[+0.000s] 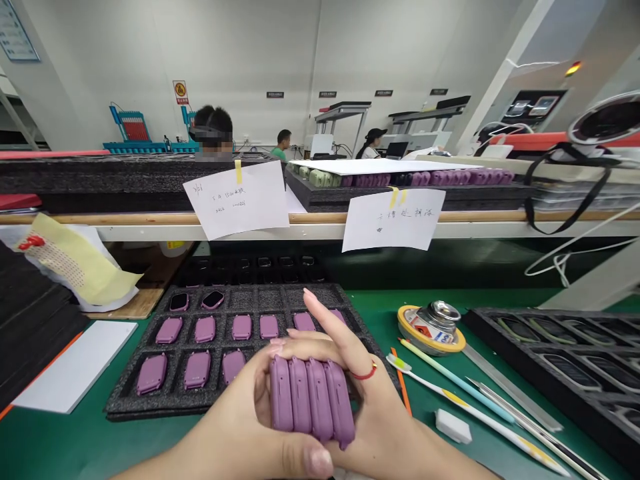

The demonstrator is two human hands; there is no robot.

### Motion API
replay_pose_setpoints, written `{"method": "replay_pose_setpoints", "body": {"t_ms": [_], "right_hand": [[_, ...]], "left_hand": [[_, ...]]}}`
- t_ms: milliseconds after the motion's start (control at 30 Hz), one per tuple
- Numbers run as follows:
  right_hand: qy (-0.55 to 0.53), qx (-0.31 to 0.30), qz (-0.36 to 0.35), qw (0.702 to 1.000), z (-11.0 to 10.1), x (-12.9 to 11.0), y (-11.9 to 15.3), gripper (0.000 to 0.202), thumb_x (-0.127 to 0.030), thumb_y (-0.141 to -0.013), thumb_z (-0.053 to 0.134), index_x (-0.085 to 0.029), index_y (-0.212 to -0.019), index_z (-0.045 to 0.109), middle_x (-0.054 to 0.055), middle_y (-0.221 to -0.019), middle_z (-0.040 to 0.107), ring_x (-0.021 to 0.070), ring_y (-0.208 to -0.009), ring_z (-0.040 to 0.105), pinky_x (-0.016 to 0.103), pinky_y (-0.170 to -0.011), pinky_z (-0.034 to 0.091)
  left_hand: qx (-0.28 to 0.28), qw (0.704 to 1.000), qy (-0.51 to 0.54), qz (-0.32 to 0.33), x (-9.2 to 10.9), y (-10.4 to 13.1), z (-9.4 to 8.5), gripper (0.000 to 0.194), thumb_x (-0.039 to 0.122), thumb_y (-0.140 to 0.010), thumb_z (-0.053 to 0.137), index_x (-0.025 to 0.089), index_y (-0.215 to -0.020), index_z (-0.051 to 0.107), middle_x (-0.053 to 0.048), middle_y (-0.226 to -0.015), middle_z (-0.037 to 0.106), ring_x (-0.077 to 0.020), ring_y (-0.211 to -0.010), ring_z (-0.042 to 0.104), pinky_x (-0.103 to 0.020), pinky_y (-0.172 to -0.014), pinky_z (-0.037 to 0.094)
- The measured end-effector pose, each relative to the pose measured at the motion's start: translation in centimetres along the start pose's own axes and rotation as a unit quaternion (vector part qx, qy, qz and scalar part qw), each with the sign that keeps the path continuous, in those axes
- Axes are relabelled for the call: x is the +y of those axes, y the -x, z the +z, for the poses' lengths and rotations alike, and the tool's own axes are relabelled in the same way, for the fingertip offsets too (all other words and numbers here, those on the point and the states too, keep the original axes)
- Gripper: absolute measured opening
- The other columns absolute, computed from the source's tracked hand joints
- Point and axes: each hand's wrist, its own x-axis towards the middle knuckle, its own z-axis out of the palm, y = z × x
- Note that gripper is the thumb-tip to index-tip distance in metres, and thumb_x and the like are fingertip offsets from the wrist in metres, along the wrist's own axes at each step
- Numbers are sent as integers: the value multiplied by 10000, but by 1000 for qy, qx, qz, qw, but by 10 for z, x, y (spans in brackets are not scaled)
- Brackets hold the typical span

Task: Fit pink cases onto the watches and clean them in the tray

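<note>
A row of several purple watch cases (303, 400), standing side by side on edge, is gripped between my two hands. My left hand (260, 413) closes round the left end, its thumb along the near lower edge. From the right, my right hand (367, 373) wraps the other end, with one finger stretched up and a red band on a finger. Behind the hands lies a black foam tray (125, 415), with purple watch cases such as this one (151, 373) in its pockets. Two cases at its back left show dark glass faces (213, 300). My hands hide the tray's front right part.
At right on the green table (350, 297) lie a toothbrush (480, 407), a blue-yellow stick (460, 383), tweezers, a metal ruler, a white block (453, 427) and a round metal dispenser (430, 327). Another foam tray (550, 353) is far right. A shelf (315, 230) with paper notes crosses ahead.
</note>
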Motion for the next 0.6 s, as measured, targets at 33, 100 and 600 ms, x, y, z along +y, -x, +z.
{"method": "replay_pose_setpoints", "body": {"t_ms": [33,100,600], "right_hand": [[2,-6,-7,1000,0,0,-1,1006,-319,-797,821,-230,-1579,194,133,-1352,647,279,-1184,675,401,-1097,508],[-8,-12,-15,1000,-1,1,-2,1030,-314,-824,801,-234,-1594,123,104,-1293,687,263,-1211,658,397,-1125,485],[105,-59,-3,993,11,1,-3,989,-74,-818,663,-307,-1597,100,83,-1339,642,254,-1233,615,448,-1093,485]], "left_hand": [[-8,1000,3,-18,3,-1,1,735,387,-623,921,214,-1258,594,-109,-1109,704,-295,-1058,679,-399,-896,546],[-3,999,-8,-38,7,-3,3,538,354,-629,913,178,-1078,674,-67,-967,718,-239,-932,677,-329,-805,548],[50,989,119,-68,1,-5,1,466,398,-688,890,208,-1078,721,-48,-940,752,-202,-953,705,-262,-810,528]]}}
